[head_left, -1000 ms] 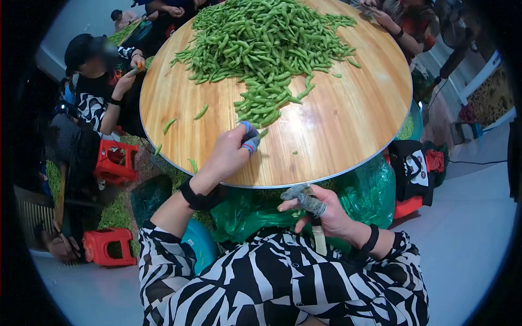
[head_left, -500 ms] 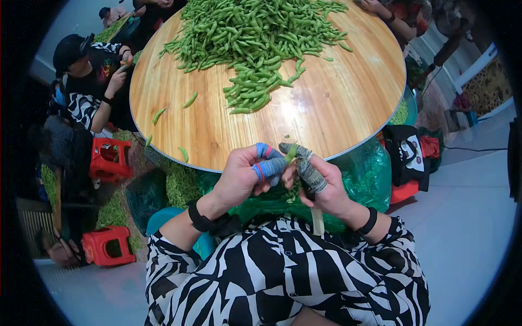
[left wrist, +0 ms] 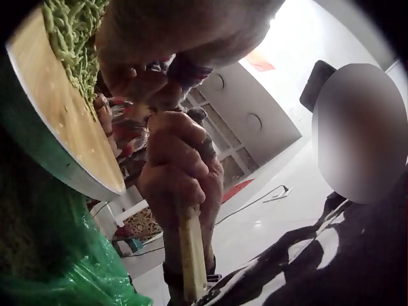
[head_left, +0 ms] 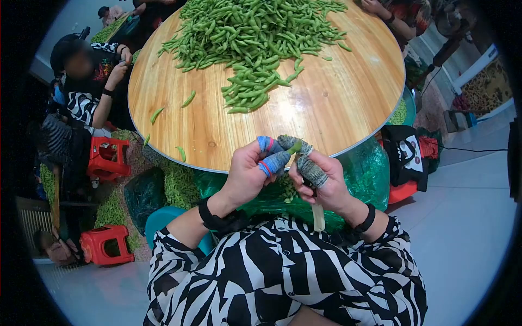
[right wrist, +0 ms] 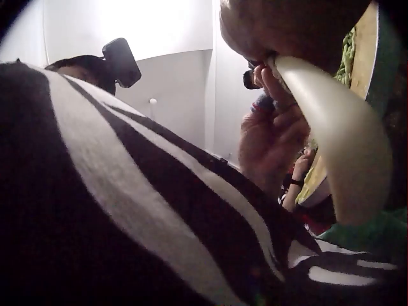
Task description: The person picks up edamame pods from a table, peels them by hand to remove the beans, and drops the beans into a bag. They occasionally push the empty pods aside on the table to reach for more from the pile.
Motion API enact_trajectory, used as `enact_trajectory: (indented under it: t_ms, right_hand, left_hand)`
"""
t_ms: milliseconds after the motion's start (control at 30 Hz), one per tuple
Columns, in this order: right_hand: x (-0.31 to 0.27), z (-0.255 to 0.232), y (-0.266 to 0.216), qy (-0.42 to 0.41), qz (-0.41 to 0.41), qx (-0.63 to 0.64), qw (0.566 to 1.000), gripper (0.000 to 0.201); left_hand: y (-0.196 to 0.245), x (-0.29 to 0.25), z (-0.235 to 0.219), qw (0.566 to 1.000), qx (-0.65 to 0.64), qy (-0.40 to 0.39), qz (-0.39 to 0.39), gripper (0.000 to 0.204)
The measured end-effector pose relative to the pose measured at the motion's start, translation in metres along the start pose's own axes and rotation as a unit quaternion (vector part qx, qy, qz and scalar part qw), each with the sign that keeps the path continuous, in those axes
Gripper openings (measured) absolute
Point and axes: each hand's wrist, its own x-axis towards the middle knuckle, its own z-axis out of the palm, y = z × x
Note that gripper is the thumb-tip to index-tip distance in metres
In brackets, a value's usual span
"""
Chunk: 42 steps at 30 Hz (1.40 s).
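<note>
Just over the table's near edge, my two hands meet at the fingertips in the head view. With thumb and forefinger in blue knitted covers, my left hand [head_left: 244, 171] pinches a green soybean pod [head_left: 294, 148]. The covered thumb and forefinger of my right hand [head_left: 325, 182], in grey knit, are at that pod's other side. My right hand's lower fingers curl round a tool's pale handle [left wrist: 193, 255], which sticks out below the fist; the tool's other end is hidden. In the right wrist view the same handle [right wrist: 338, 127] looms close.
A large heap of pods [head_left: 244, 38] covers the far part of the round wooden table [head_left: 348, 98], with stray pods at its left. A green plastic bag [head_left: 367, 174] hangs below the near edge. Red stools [head_left: 109, 244], a blue basin [head_left: 163, 217] and another person [head_left: 92, 81] are at left.
My left hand has come back from the front of the pod heap with a pod and met my right hand. The pod is now between both hands' fingertips.
</note>
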Motion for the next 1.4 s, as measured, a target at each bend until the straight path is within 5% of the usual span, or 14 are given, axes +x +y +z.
enact_trajectory:
  t_ms: [167,367,467,500,533,567,700,800,1033,1100,1133,1233,1367,1400]
  right_hand:
    - [0.007,-0.002,-0.005,0.017,0.013,0.034,0.999,0.019]
    - [0.007,-0.017,-0.002,-0.058,0.075,0.214,0.972,0.020]
    - [0.007,-0.017,-0.002,-0.070,0.111,0.312,0.941,0.020]
    - [0.007,-0.018,-0.002,-0.070,0.124,0.346,0.927,0.020]
    - [0.007,-0.018,-0.002,-0.069,0.128,0.340,0.929,0.021]
    - [0.008,-0.018,-0.001,-0.068,0.132,0.335,0.931,0.021]
    - [0.011,-0.017,0.007,-0.068,0.150,0.342,0.925,0.020]
    - [0.012,-0.014,0.008,-0.070,0.163,0.379,0.908,0.020]
    - [0.011,-0.008,0.003,-0.054,0.127,0.290,0.947,0.017]
    - [0.010,-0.007,0.003,-0.037,0.109,0.256,0.960,0.015]
    - [0.009,-0.007,0.003,-0.028,0.101,0.227,0.968,0.016]
    - [0.010,-0.009,0.004,0.004,0.073,0.126,0.989,0.016]
    - [0.011,-0.009,0.006,0.071,-0.014,-0.061,0.996,0.025]
    - [0.012,-0.008,0.008,0.086,-0.045,-0.109,0.989,0.029]
  left_hand:
    - [0.000,0.002,0.004,0.999,0.036,0.014,0.039,0.012]
    - [0.004,0.012,-0.006,0.951,-0.271,-0.108,-0.108,0.011]
    - [0.005,0.013,-0.006,0.973,-0.182,-0.073,-0.124,0.015]
    - [0.004,0.013,-0.005,0.998,-0.017,-0.057,0.024,0.015]
    - [0.001,0.013,-0.003,0.973,0.148,-0.038,0.171,0.016]
    - [0.000,0.013,-0.002,0.901,0.305,-0.017,0.309,0.018]
    - [0.015,0.009,-0.006,0.736,0.535,-0.013,0.414,0.032]
    - [0.015,0.008,-0.007,0.717,0.546,0.000,0.434,0.025]
    - [0.005,0.009,-0.009,0.928,0.238,-0.007,0.286,0.017]
    - [0.008,0.004,-0.009,0.991,0.085,-0.002,0.106,0.016]
    - [0.009,0.002,-0.009,1.000,0.006,0.001,0.014,0.015]
    - [0.003,0.000,-0.003,0.999,0.029,0.005,0.015,0.017]
    - [-0.005,-0.001,-0.001,0.950,0.262,-0.020,0.170,0.018]
    - [-0.004,-0.002,-0.001,0.954,0.256,-0.031,0.153,0.018]
